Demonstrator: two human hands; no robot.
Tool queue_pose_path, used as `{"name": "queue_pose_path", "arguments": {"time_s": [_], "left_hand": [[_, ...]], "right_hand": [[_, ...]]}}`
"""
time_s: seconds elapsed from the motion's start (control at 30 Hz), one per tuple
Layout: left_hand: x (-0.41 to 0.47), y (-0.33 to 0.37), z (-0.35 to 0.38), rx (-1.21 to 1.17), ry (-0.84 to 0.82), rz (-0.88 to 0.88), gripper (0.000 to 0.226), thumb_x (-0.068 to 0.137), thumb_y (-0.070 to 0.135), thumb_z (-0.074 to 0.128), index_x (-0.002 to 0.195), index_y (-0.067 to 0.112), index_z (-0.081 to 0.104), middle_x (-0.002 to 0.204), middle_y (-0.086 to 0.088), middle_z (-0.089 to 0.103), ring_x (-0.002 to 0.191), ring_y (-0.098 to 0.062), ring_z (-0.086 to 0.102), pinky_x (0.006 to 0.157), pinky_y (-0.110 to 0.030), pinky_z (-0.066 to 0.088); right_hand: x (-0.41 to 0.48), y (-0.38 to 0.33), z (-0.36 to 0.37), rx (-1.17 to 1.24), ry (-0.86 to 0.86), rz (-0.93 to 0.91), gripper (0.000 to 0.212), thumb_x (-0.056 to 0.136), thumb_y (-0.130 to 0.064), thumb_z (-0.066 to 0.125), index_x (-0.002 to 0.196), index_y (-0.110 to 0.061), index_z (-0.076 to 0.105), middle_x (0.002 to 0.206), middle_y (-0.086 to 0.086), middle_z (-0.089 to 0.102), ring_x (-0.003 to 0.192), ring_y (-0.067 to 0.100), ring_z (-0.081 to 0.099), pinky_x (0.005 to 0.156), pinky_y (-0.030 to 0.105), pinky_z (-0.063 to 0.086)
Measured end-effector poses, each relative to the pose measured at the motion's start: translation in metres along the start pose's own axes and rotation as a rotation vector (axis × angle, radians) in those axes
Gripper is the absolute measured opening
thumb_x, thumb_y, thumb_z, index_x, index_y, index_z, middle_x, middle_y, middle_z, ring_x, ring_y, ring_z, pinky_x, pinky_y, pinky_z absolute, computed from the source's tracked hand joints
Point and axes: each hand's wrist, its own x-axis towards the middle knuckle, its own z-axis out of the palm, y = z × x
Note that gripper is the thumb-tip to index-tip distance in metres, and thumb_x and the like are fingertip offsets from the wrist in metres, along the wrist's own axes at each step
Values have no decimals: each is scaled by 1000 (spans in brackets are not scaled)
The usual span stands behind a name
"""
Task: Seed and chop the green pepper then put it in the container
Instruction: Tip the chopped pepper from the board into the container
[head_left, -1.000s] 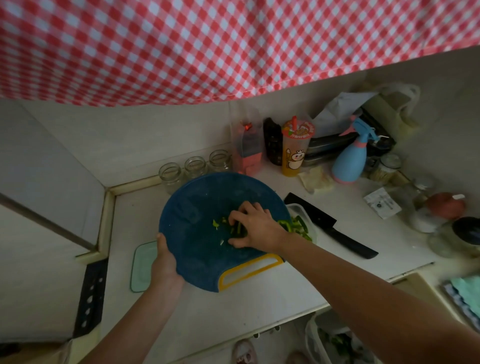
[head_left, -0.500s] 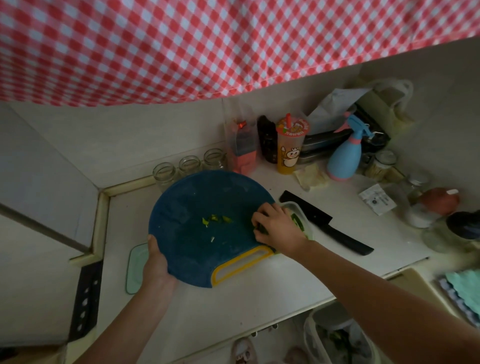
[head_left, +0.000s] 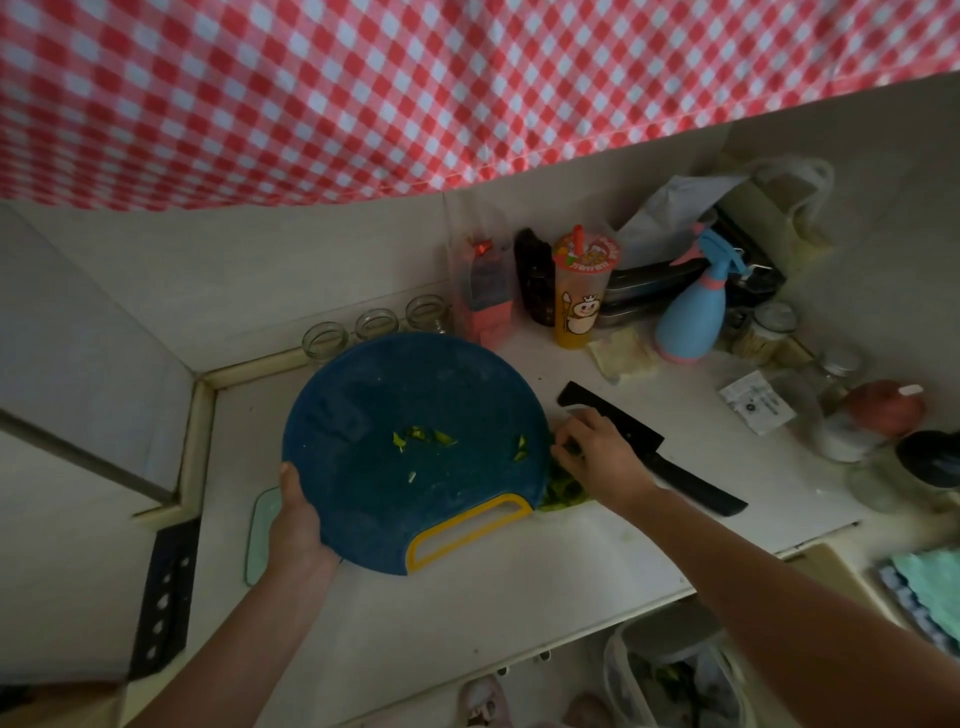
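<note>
Checked cloth (head_left: 363, 93): red and white, hangs across the whole top of the view, above the back wall.
Counter (head_left: 493, 587): pale worktop set in a corner; everything below stands on it.
Cutting board (head_left: 374, 415): round, blue, with a yellow handle (head_left: 467, 530) at its near edge. It is lifted off the counter and tilted, and its right rim covers the left part of the container.
Left hand (head_left: 296, 525): grips the board's lower left edge, thumb on the top face; the fingers are hidden underneath.
Right hand (head_left: 602, 457): fingers bent down at the board's right rim, over the container; cannot tell whether they pinch any pepper.
Knife (head_left: 654, 457): black, flat on the counter just beyond the right hand, partly hidden by it.
Spray bottle (head_left: 685, 322): blue with a pink base, near the back wall.
Cup (head_left: 579, 296): orange, cartoon print, left of the bottle.
Container (head_left: 575, 411): clear, mostly hidden between board and right hand; only a pale far corner shows.
Chopped pepper (head_left: 563, 491): green heap in the container, below the right wrist.
Lid (head_left: 257, 530): pale green, flat, partly under the left hand.
Glass jars (head_left: 376, 325): three in a row behind the board.
Pepper bits (head_left: 421, 436): a few scraps on the board's face.
</note>
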Motion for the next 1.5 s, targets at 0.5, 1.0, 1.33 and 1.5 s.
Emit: {"name": "queue_pose_path", "arguments": {"time_s": [0.5,1.0,1.33,1.5], "left_hand": [[-9,6,15,-20,-107,-4,63,88,61,44,131,15,52,128,-11,60,120,-31,54,105,-50,37],[-7,3,26,44,-163,27,48,93,58,32,112,25,61,116,-4,65,108,-24,59,86,-42,49],[-5,4,26,118,-177,17,48,92,61,35,113,29,64,119,0,65,110,-23,59,97,-46,45],[0,8,22,127,-174,10,51,87,65,43,118,30,63,122,1,65,118,-27,56,102,-51,42]], "right_hand": [[40,-128,8,94,-230,-483,71,81,-43,68,143,-24,38,150,4,29,139,25,19,114,34,20],[36,-109,2,76,-142,-562,9,82,-6,60,90,-4,65,96,11,59,89,22,51,77,27,39],[17,-38,-20,-26,-125,-347,6,76,-2,63,80,-4,67,86,12,63,79,28,59,71,40,51],[9,-14,-26,-208,-158,-153,15,86,-11,54,96,-4,63,103,9,56,92,25,56,72,30,43]]}}
